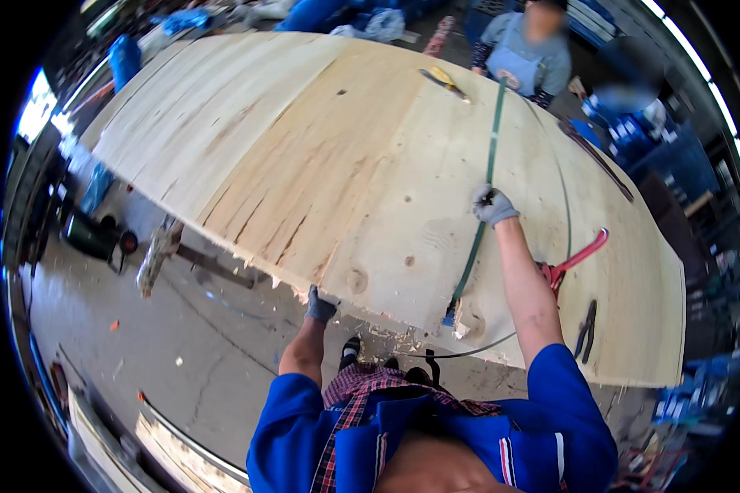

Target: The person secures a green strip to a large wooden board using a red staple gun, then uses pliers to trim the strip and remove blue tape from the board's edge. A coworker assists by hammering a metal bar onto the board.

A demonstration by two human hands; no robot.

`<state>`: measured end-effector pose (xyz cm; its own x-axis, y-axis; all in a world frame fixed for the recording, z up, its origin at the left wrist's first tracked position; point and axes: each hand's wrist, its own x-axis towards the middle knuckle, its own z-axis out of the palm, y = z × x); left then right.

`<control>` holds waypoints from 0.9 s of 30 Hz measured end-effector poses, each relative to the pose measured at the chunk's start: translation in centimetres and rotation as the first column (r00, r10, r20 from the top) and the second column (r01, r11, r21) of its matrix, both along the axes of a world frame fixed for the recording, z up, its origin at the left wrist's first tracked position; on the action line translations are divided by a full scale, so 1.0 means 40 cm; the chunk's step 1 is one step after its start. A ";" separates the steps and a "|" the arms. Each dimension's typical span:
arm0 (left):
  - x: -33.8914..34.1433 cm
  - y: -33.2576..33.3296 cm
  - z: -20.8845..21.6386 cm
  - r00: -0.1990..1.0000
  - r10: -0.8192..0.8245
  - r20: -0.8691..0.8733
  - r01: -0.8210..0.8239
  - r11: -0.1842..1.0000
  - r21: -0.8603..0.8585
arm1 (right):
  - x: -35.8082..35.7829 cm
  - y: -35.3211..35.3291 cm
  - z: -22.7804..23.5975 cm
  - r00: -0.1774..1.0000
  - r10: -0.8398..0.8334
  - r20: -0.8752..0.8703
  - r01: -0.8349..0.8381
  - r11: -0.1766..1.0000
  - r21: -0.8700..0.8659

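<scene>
A large pale plywood sheet [370, 172] lies in front of me, with dark cracks and knots. Across its right half runs a green strap [493, 135], from the far edge to a dark end piece near the front edge. My right hand [493, 205], in a grey glove, is closed around the strap midway. My left hand [321, 306], also gloved, grips the splintered near edge of the plywood, its lower fingers partly hidden. Right of my right forearm lie a red-handled tool [580, 256] and black pliers [585, 331]. A thin dark band [563, 181] curves across the sheet.
Yellow-handled pliers [442, 80] lie near the far edge, and a long dark tool [598, 162] at the far right. A person [526, 53] in a light blue apron stands across the sheet. Wood chips litter the concrete floor [214, 345]. Boards [173, 448] lie at the lower left.
</scene>
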<state>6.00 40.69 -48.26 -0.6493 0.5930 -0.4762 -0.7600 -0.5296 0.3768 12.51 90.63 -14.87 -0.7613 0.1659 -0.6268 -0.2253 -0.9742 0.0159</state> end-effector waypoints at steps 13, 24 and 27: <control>0.176 -0.104 0.795 0.524 0.011 -0.852 -0.672 0.620 -0.405 | -0.003 -0.106 0.035 0.991 -0.124 0.055 0.126 0.992 -0.016; 0.048 0.600 1.021 0.328 -0.237 -0.914 -0.019 0.966 -0.258 | 0.094 -0.391 0.064 0.973 -0.003 -0.229 -0.017 0.996 -0.085; 0.099 0.650 1.079 0.336 -0.218 -0.916 0.232 0.962 -0.144 | 0.161 -0.407 0.103 0.956 -0.067 -0.286 0.027 0.990 -0.141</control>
